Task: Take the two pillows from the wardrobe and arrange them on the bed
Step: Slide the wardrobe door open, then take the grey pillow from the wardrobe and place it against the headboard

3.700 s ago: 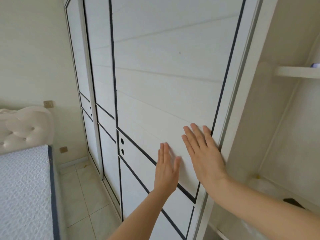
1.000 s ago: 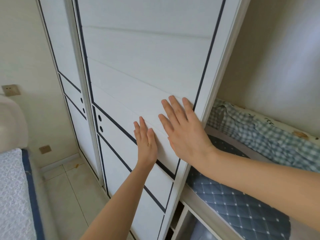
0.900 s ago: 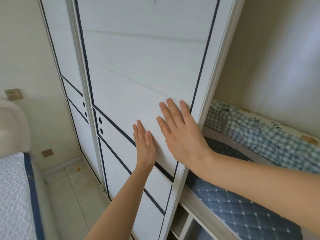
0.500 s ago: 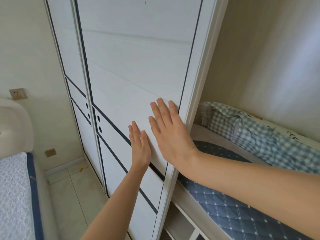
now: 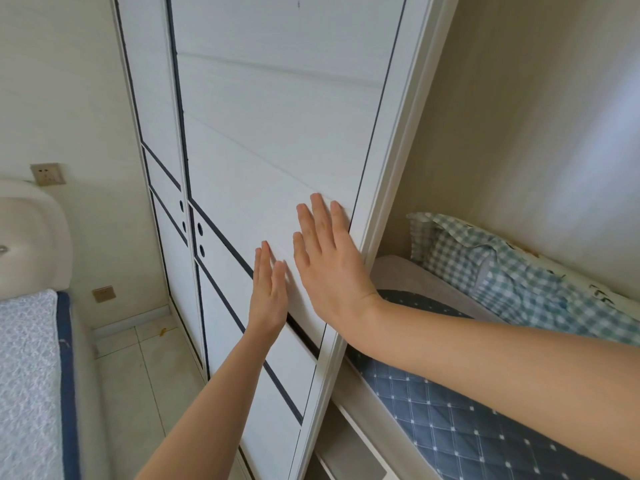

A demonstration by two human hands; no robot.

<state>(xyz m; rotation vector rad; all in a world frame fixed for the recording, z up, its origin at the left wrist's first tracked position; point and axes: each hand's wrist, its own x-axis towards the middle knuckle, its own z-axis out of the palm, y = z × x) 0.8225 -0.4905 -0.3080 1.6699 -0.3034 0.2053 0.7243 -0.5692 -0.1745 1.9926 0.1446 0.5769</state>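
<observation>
The white sliding wardrobe door [image 5: 277, 140] with dark trim fills the middle. My left hand [image 5: 269, 289] and my right hand [image 5: 329, 258] both lie flat on it, fingers spread, holding nothing. To the right the wardrobe stands open. On its shelf lies a green-and-white checked pillow [image 5: 502, 271] against the back wall, and in front of it a blue quilted pillow [image 5: 450, 420] with white dots, partly hidden by my right forearm. The bed [image 5: 27, 375] with a white textured cover and blue edge is at the lower left.
A padded cream headboard [image 5: 31, 244] stands at the left against the wall, with sockets above and below it. A narrow strip of tiled floor [image 5: 145, 368] runs between bed and wardrobe. A lower wardrobe shelf [image 5: 349, 455] shows under the pillows.
The door has slid further left under both flat hands. The opening has widened, and the checked pillow's left end and more of the blue one have come into view.
</observation>
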